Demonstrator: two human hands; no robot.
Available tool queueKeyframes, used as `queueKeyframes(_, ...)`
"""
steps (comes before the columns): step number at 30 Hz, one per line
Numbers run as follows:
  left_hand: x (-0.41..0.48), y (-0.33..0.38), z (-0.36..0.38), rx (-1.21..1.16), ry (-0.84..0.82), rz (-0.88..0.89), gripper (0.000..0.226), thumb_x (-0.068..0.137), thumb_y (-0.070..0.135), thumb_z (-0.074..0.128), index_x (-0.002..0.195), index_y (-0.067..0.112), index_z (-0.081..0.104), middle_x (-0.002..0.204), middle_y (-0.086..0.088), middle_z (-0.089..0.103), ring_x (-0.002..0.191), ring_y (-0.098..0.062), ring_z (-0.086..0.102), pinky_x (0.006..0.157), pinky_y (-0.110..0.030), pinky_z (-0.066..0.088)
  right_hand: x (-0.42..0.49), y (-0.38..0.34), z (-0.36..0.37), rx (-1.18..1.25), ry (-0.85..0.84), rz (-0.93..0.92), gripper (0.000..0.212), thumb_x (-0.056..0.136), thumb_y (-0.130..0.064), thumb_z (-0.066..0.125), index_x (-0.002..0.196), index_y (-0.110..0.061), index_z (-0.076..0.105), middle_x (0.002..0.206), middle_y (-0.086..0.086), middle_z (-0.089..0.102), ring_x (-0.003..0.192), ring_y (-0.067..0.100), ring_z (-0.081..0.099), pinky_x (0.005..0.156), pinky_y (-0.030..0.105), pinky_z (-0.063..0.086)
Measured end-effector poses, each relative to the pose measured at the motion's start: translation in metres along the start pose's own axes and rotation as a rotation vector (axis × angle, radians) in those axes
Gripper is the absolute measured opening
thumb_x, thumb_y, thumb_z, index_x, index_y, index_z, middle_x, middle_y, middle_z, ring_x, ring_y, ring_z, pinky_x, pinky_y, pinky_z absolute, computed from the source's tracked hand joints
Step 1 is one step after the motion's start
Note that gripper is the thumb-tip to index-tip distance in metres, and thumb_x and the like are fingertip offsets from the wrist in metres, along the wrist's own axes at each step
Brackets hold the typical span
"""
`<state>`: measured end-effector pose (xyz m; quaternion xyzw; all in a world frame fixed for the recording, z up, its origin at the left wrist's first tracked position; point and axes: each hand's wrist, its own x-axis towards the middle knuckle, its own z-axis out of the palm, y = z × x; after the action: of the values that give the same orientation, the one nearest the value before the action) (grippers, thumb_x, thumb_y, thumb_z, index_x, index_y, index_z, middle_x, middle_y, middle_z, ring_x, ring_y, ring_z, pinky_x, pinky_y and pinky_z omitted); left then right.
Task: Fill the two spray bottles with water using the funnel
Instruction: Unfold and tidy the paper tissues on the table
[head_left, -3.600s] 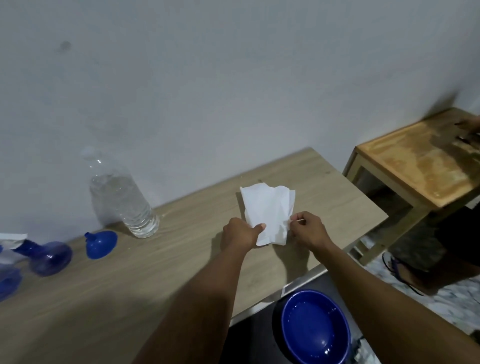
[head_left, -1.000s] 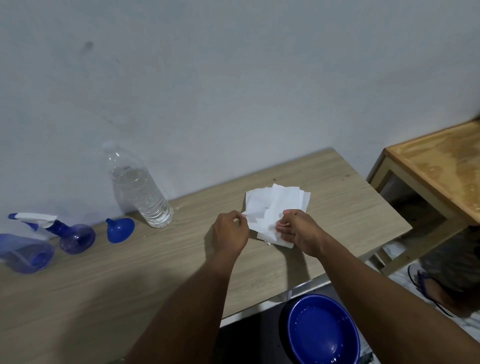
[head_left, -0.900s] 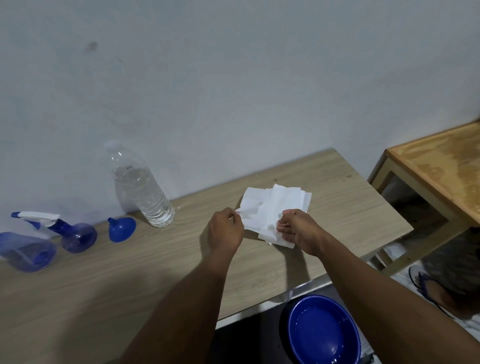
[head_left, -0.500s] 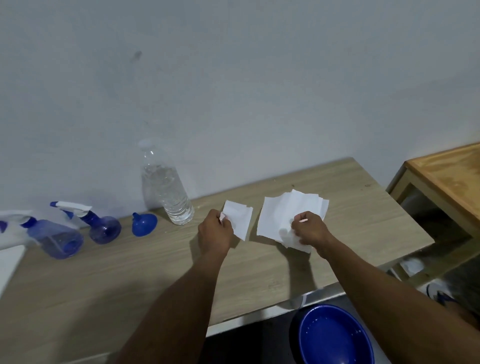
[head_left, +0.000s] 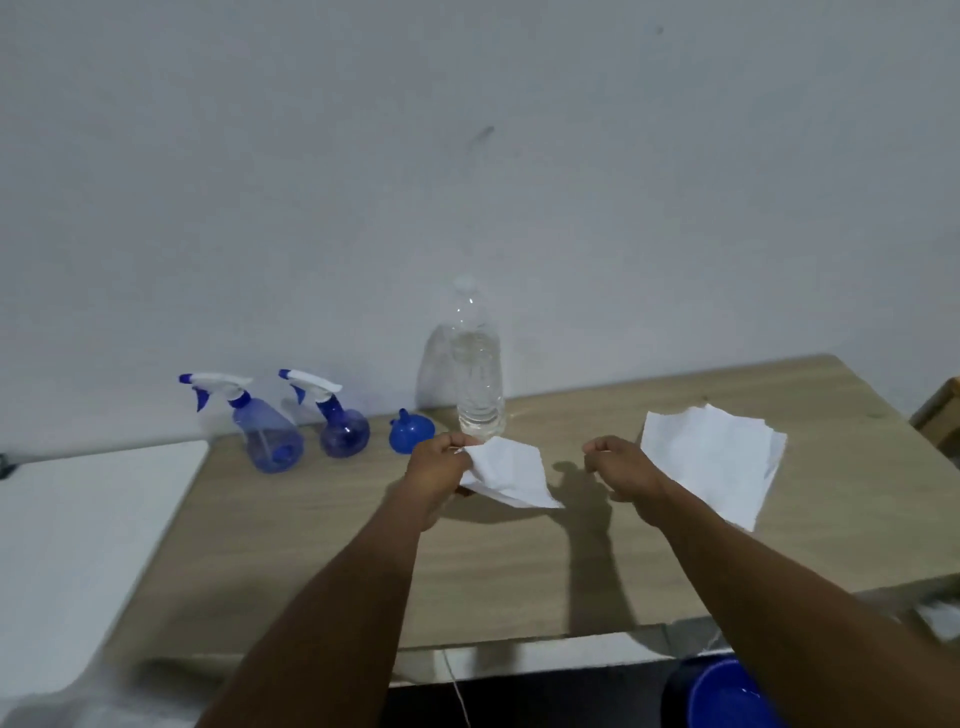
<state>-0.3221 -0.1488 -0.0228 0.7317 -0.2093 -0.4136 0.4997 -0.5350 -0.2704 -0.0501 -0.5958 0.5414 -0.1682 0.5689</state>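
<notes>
- Spray bottle count is two: taller spray bottle (head_left: 267, 441) and rounder spray bottle (head_left: 343, 436). They stand side by side at the back of the table (head_left: 519, 571) by the wall. Both are upright with trigger heads on, so by my read filling has not started.
- One funnel (head_left: 410, 436), blue, spout pointing up, just right of the rounder spray bottle. It is probably parked there for quick reach.
- One water bottle (head_left: 478, 374), clear, upright and part full, just beside the funnel. Its cap is too blurred to call.
- Your left hand (head_left: 439, 467) pinches one loose tissue (head_left: 511, 473) by an edge, lifted off the wood. It is likely meant for wiping or catching drips.
- Your right hand (head_left: 618, 465) hovers over the table with fingers curled and nothing seen in it.
- One tissue stack (head_left: 711, 462) lies flat at the right, apart from both hands, probably kept as spares. You can't read the sheet count.
- One blue basin (head_left: 727, 696) sits below the table's front edge, probably for spills.
- Both hands are clear of the bottles and the funnel.
</notes>
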Motion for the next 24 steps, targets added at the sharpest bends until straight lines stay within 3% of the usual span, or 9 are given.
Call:
queueKeyframes(2,-0.005,0.0,-0.032,-0.128,-0.081,-0.062,0.024,0.084,-0.01,0.058,0.091,0.01,0.068,0.086,-0.011,0.071,0.075,-0.025,0.066,0.066,-0.034,0.056,-0.011,-0.007,0.03,0.09,-0.077,0.079,0.031,0.085,-0.005,0.052,0.115,-0.009,0.063,0.092,0.005,0.058,0.08,0.019,0.052,0.073,0.035,0.041)
queueKeyframes(5,-0.006,-0.006,-0.087,-0.19,-0.161,-0.119,0.02,0.084,-0.008,0.063,0.092,0.01,0.069,0.094,-0.015,0.073,0.082,-0.028,0.068,0.072,-0.039,0.058,-0.026,-0.012,0.078,0.259,-0.292,0.201,0.046,0.084,-0.005,0.051,0.126,-0.025,0.057,0.095,0.008,0.059,0.081,0.023,0.053,0.073,0.036,0.045)
queueKeyframes(8,-0.004,-0.015,-0.141,-0.132,-0.185,-0.122,0.019,0.087,-0.005,0.06,0.091,0.011,0.07,0.098,-0.015,0.074,0.085,-0.03,0.069,0.077,-0.042,0.058,-0.035,-0.023,0.127,0.397,-0.417,0.227,0.038,0.088,-0.005,0.05,0.122,-0.021,0.06,0.1,0.011,0.062,0.077,0.025,0.056,0.063,0.032,0.051)
queueKeyframes(13,-0.01,-0.032,-0.211,-0.073,-0.161,-0.175,0.026,0.09,-0.002,0.054,0.094,0.013,0.075,0.107,-0.016,0.072,0.098,-0.036,0.067,0.086,-0.051,0.057,-0.041,-0.052,0.196,0.454,-0.329,0.171,0.028,0.09,0.008,0.052,0.111,-0.009,0.058,0.092,0.016,0.062,0.069,0.025,0.058,0.056,0.031,0.049)
queueKeyframes(15,-0.012,-0.038,-0.237,-0.107,-0.127,-0.196,0.026,0.087,-0.001,0.053,0.097,0.011,0.074,0.109,-0.019,0.07,0.093,-0.036,0.066,0.082,-0.048,0.058,-0.044,-0.06,0.223,0.475,-0.296,0.169,0.026,0.086,0.01,0.051,0.105,-0.007,0.057,0.088,0.016,0.059,0.068,0.026,0.055,0.06,0.034,0.047)
queueKeyframes(18,-0.011,-0.049,-0.271,-0.161,-0.077,-0.238,0.03,0.082,0.002,0.048,0.1,0.006,0.072,0.107,-0.023,0.069,0.089,-0.036,0.065,0.08,-0.047,0.057,-0.048,-0.063,0.257,0.404,-0.31,0.169,0.028,0.082,0.005,0.051,0.105,0.01,0.067,0.097,0.024,0.067,0.081,0.032,0.063,0.07,0.037,0.056)
queueKeyframes(21,-0.003,-0.068,-0.301,-0.189,-0.084,-0.284,0.036,0.076,0.023,0.063,0.107,0.007,0.073,0.109,-0.021,0.071,0.091,-0.036,0.068,0.08,-0.048,0.057,-0.057,-0.063,0.283,0.384,-0.296,0.171,0.028,0.085,0.006,0.046,0.101,0.014,0.068,0.093,0.022,0.07,0.08,0.032,0.065,0.073,0.038,0.057)
queueKeyframes(24,0.002,-0.087,-0.32,-0.156,-0.095,-0.29,0.04,0.079,0.036,0.073,0.109,0.009,0.071,0.107,-0.017,0.073,0.093,-0.034,0.071,0.075,-0.046,0.06,-0.064,-0.062,0.3,0.362,-0.271,0.154,0.022,0.09,0.004,0.044,0.085,0.004,0.066,0.08,0.015,0.064,0.076,0.03,0.062,0.074,0.04,0.056)
